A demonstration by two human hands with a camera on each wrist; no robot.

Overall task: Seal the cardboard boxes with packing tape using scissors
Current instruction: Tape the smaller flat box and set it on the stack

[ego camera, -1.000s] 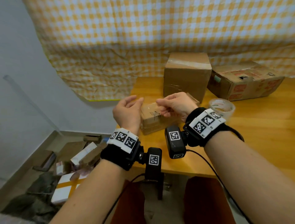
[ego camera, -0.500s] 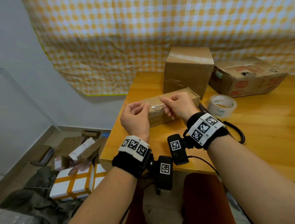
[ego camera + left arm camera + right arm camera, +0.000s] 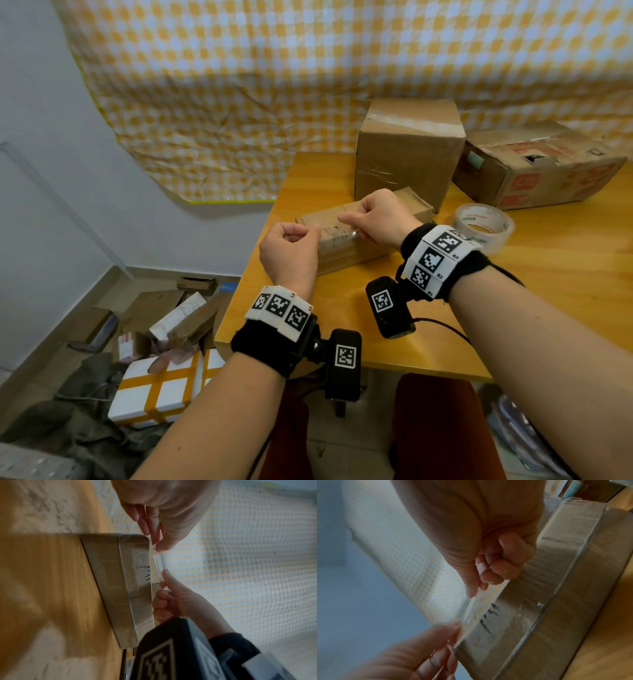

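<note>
A small flat cardboard box (image 3: 356,253) lies near the table's left edge, with black scribbles on its top. Both hands stretch a short strip of clear tape (image 3: 337,230) just above the box's near top edge. My left hand (image 3: 317,232) pinches the strip's left end and my right hand (image 3: 350,224) pinches its right end. The left wrist view shows the tape strip (image 3: 157,563) taut beside the box (image 3: 123,581). In the right wrist view the tape strip (image 3: 479,605) hangs over the box (image 3: 547,595). The scissors are not plainly visible.
A roll of clear tape (image 3: 483,228) sits right of my right wrist on the wooden table (image 3: 531,308). A tall taped box (image 3: 407,154) and a printed box (image 3: 537,168) stand behind. Below the table's left edge, boxes and a white foam box (image 3: 161,387) litter the floor.
Both hands have kept their pinch on the tape strip and carried it forward over the small box. The head view has shifted, so the table sits further right.
</note>
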